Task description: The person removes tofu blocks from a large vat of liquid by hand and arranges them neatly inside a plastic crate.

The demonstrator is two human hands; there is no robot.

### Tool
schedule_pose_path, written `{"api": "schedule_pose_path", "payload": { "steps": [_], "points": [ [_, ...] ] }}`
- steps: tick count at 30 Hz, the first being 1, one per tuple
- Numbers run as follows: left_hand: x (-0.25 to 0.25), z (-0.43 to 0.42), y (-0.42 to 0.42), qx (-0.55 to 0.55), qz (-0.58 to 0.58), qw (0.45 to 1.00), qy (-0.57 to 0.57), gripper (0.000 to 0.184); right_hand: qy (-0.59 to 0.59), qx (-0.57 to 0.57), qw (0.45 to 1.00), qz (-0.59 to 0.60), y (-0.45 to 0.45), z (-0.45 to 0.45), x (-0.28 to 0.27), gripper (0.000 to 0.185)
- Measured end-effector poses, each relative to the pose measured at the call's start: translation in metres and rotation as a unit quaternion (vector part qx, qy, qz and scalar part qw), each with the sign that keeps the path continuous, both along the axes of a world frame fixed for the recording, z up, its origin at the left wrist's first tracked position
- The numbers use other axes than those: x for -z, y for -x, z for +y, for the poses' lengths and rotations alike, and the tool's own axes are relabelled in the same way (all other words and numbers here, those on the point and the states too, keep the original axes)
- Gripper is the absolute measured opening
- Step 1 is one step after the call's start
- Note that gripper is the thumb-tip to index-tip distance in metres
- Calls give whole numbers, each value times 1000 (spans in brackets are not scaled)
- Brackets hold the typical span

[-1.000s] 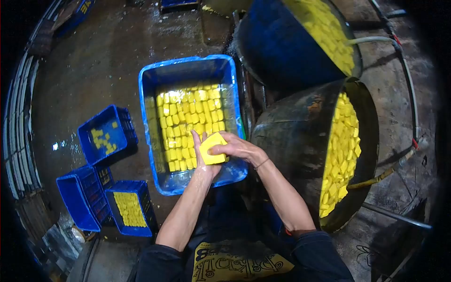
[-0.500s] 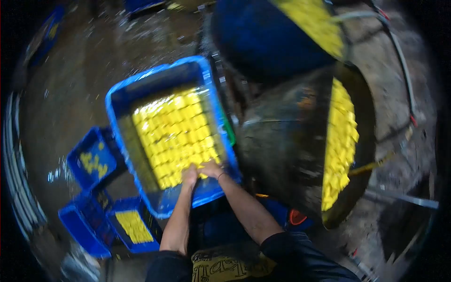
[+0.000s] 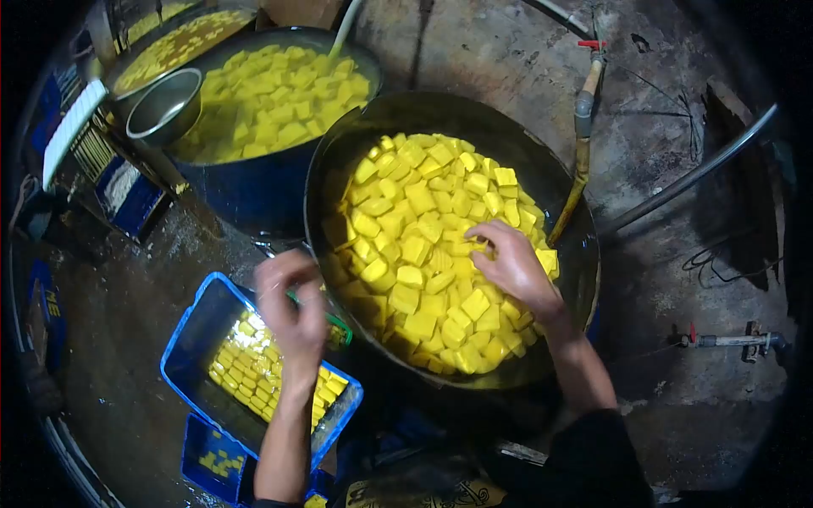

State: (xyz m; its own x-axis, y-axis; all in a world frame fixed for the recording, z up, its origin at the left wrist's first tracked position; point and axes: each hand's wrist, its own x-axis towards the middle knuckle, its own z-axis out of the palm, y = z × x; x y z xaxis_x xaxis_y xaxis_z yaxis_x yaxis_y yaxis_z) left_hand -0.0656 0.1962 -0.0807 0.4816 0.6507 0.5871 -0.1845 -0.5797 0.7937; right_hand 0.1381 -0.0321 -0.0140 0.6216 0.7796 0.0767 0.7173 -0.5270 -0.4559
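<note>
Over the large dark vat (image 3: 318, 182), my right hand (image 3: 512, 262) has its fingers curved and apart above a heap of yellow blocks (image 3: 423, 220); nothing shows in its grasp. My left hand (image 3: 292, 300), smeared by motion, hangs between that vat and the blue crate (image 3: 190, 343), with its fingers bent. Whether it holds anything cannot be made out. Rows of yellow blocks (image 3: 246, 372) lie inside the blue crate, partly hidden behind my left forearm.
A second vat (image 3: 246, 190) with yellow blocks in liquid stands at the upper left, a metal bowl (image 3: 165, 106) at its edge. A smaller blue crate (image 3: 195, 461) sits low on the left. A pipe (image 3: 583, 118) with a red valve reaches the near vat.
The view has swung right towards the vats. Both hands have left the blocks in the blue crate; the right is now over the near vat, the left is raised beside it.
</note>
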Motion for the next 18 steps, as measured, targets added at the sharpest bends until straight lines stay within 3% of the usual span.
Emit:
{"api": "schedule_pose_path", "payload": {
  "steps": [1,3,5,6,7,9,10,11,13,15,16,18],
  "points": [
    [-21,-14,-34,72,40,997,5,23,-9,-1,1000,0,-21,-15,25,29],
    [-17,-39,-95,212,235,946,-73,27,177,-31,980,-89,-46,-39,71,43],
    [4,-67,-151,224,506,817,-163,35,206,-20,973,-100,-44,-48,102,50],
    [20,-77,-169,213,552,781,-199,32,218,-35,967,-124,-52,-53,121,42],
    [41,-80,-180,207,555,779,-205,32,209,-36,969,-124,-61,-56,125,42],
    [72,-83,-194,231,582,696,-350,32,216,-82,973,-11,-83,-61,131,38],
    [83,-82,-198,229,586,694,-350,32,127,-101,986,31,-99,-67,131,35],
    [89,-79,-199,226,591,709,-311,30,125,-103,986,35,-115,-66,125,35],
    [89,-67,-201,221,598,721,-272,29,66,-125,978,152,-156,-53,104,36],
    [71,-49,-210,260,524,783,-210,31,31,-93,973,210,-191,-34,91,39],
    [69,-41,-224,251,481,817,-197,26,29,-94,972,213,-203,-19,85,39],
    [62,-17,-258,331,446,803,-214,31,87,3,988,129,-213,22,78,36]
  ]
}}
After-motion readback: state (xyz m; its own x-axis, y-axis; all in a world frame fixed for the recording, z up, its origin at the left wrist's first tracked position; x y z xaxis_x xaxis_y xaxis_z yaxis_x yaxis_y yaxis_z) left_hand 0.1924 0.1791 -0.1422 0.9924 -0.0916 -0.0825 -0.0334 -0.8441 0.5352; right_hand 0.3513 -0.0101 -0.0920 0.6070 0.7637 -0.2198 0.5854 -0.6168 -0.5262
